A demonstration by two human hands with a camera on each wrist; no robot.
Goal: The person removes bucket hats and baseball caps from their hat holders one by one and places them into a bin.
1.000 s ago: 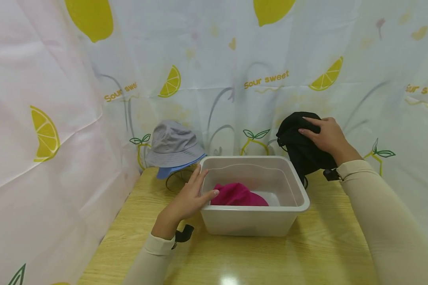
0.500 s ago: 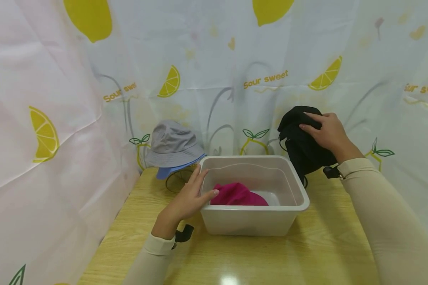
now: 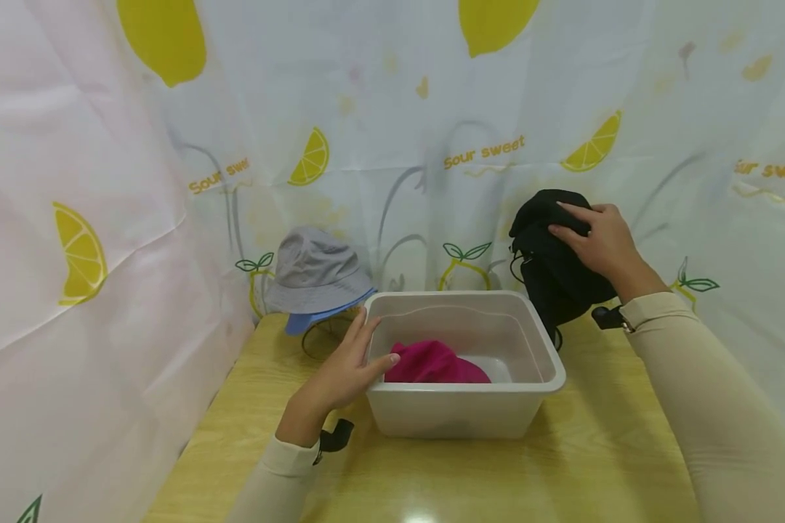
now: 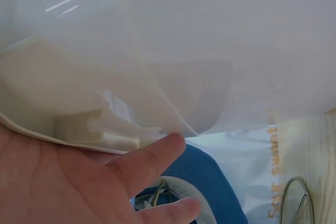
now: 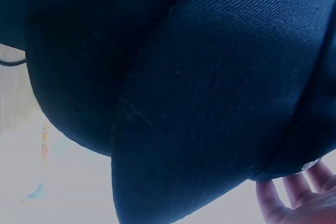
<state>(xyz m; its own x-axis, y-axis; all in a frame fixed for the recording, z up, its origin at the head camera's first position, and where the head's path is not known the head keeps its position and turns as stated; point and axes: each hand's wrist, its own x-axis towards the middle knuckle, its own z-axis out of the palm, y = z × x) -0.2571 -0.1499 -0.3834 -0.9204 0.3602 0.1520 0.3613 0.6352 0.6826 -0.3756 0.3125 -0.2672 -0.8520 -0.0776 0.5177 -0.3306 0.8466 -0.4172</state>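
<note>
In the head view my left hand [image 3: 347,370] rests on the left rim of a whitish plastic bin [image 3: 458,414], fingers fairly straight and thumb over the front corner. A magenta cap [image 3: 432,363] lies inside the bin. Behind the bin's right side, my right hand [image 3: 602,243] holds a black cap [image 3: 549,211] by its crown, thumb and fingers pinching the cloth. Below it hangs more black headwear [image 3: 562,290], close against the held cap. The right wrist view shows the held cap's brim [image 5: 220,103] overlapping another dark brim [image 5: 73,87].
A grey bucket hat [image 3: 317,269] sits over a blue cap [image 3: 304,321] on a wire stand [image 3: 320,341], left of the bin. All stand on a wooden table [image 3: 268,392]. A lemon-print curtain [image 3: 392,203] closes off the back and sides.
My right hand has raised the black cap a little, away from the black headwear under it. The left hand has stayed on the bin's rim.
</note>
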